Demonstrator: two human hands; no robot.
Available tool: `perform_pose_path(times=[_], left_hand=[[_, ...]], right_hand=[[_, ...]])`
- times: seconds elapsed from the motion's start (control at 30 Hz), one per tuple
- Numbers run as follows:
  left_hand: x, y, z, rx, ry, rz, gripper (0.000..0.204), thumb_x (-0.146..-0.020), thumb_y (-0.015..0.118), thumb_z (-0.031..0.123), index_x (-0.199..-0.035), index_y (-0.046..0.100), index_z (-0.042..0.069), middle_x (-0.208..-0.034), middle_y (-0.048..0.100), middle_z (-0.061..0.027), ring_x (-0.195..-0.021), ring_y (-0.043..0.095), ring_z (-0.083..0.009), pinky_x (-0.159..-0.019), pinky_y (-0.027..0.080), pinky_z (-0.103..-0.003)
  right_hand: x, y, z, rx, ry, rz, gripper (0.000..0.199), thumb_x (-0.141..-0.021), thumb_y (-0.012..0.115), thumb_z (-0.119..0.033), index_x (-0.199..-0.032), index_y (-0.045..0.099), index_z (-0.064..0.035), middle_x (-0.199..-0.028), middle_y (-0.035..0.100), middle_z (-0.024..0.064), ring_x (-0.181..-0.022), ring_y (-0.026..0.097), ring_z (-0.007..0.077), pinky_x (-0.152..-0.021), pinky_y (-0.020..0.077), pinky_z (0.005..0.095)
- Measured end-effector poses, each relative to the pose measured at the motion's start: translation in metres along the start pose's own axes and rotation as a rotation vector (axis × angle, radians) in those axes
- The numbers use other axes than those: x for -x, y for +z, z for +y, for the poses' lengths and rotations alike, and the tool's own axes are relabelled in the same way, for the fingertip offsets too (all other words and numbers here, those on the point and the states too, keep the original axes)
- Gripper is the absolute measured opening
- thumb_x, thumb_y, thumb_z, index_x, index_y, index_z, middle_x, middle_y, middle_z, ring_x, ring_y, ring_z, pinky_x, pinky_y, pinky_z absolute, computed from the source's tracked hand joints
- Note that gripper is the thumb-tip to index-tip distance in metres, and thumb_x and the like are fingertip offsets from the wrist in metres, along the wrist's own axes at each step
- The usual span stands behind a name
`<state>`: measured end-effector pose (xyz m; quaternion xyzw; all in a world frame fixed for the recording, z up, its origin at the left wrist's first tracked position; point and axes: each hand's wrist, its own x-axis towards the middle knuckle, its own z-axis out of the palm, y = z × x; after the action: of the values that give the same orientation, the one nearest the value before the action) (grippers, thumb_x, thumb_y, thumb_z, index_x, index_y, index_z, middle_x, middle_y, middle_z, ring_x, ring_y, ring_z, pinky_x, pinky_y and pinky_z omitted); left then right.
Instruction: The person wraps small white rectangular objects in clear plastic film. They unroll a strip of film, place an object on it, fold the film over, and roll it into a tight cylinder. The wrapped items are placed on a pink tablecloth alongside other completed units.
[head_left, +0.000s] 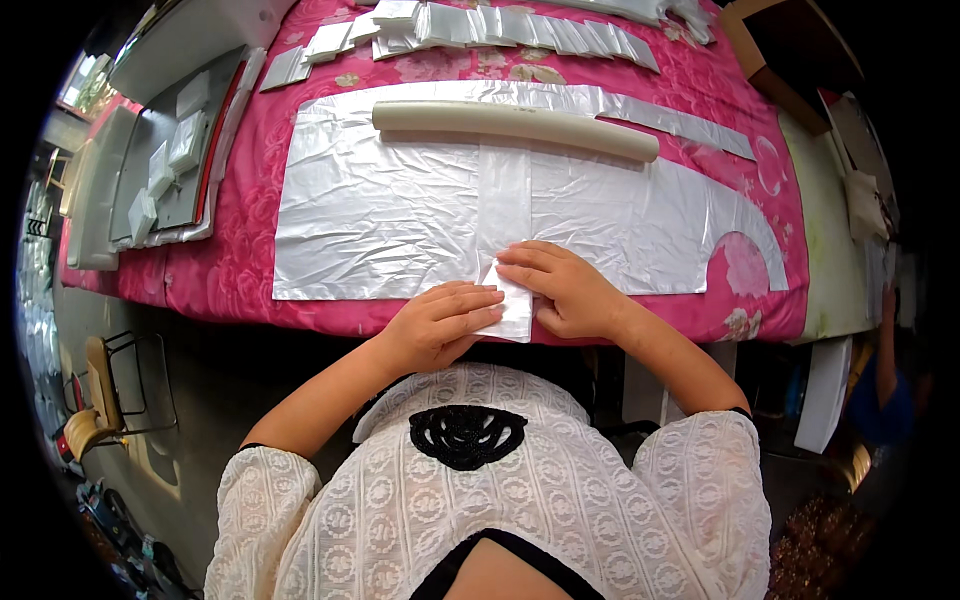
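Observation:
At the table's near edge, a small folded white plastic bag [514, 314] is between my two hands. My left hand [440, 318] grips it from the left, fingers laid across its face. My right hand [568, 290] closes on its upper right part, fingers bent over the top. Behind them a large silvery-white plastic bag [385, 220] is spread out flat and wrinkled, with a curved cut-out at its right end. Lying across its far part is a long cream-coloured tube [510, 127]. My thumbs are partly hidden.
A pink flowered cloth [245, 225] covers the table. Rows of folded white packets [520, 30] lie along the far side. More packets [187, 140] rest on a dark board at left. A cardboard box [790, 55] stands far right. A chair [105, 385] is at lower left.

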<state>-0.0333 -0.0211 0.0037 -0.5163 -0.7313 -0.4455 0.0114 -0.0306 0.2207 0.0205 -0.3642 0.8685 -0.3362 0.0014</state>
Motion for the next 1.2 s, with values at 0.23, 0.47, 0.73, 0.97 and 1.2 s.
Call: perform_pose_path(times=[0.23,0.47,0.73,0.97,1.2], left_hand=[[-0.023,-0.01,-0.02,-0.328,-0.136,-0.126,0.064,-0.065,0.066,0.011,-0.126,0.048,0.005,-0.123,0.054,-0.0126,-0.113,0.052,-0.028,-0.094,0.04,-0.04],[-0.056,-0.01,-0.031,0.208,-0.765,0.223,0.042,-0.084,0.054,0.015,-0.122,0.048,-0.003,-0.1,0.064,-0.0155,-0.084,0.061,-0.0305,-0.078,0.046,-0.04],[-0.046,0.014,-0.022,-0.453,-0.355,-0.096,0.063,-0.087,0.051,0.026,-0.138,0.027,-0.003,-0.142,0.03,-0.021,-0.132,0.029,-0.0331,-0.108,0.023,-0.042],[-0.048,0.015,-0.022,-0.546,-0.354,-0.175,0.064,-0.085,0.053,0.03,-0.135,0.032,-0.004,-0.142,0.03,-0.0203,-0.133,0.027,-0.0316,-0.109,0.021,-0.042],[-0.06,0.007,-0.042,-0.506,-0.247,0.029,0.036,-0.076,0.064,0.015,-0.109,0.056,0.002,-0.117,0.058,-0.0145,-0.109,0.055,-0.0279,-0.093,0.042,-0.04]], right_hand=[[-0.003,0.006,0.008,0.212,0.032,0.273,0.027,-0.065,0.066,-0.002,-0.092,0.064,-0.0058,-0.096,0.063,0.0065,-0.086,0.059,0.0233,-0.073,0.0501,0.0332],[-0.027,-0.011,0.009,-0.293,0.697,0.242,0.015,-0.083,0.057,-0.013,-0.084,0.067,-0.0012,-0.066,0.064,0.0099,-0.053,0.06,0.0179,-0.055,0.0467,0.0296],[-0.047,-0.021,0.025,-0.573,0.987,0.113,0.019,-0.081,0.061,-0.015,-0.086,0.062,0.0037,-0.068,0.063,0.0098,-0.058,0.063,0.0148,-0.052,0.0475,0.0276],[-0.03,0.0,0.013,0.374,0.307,0.323,0.045,-0.074,0.069,-0.018,-0.113,0.055,-0.0009,-0.121,0.052,0.0171,-0.109,0.053,0.0304,-0.09,0.0441,0.0376],[-0.033,-0.016,0.049,0.249,0.045,0.095,0.039,-0.08,0.056,-0.012,-0.117,0.056,-0.002,-0.128,0.052,0.0128,-0.12,0.047,0.0278,-0.101,0.0381,0.0358]])
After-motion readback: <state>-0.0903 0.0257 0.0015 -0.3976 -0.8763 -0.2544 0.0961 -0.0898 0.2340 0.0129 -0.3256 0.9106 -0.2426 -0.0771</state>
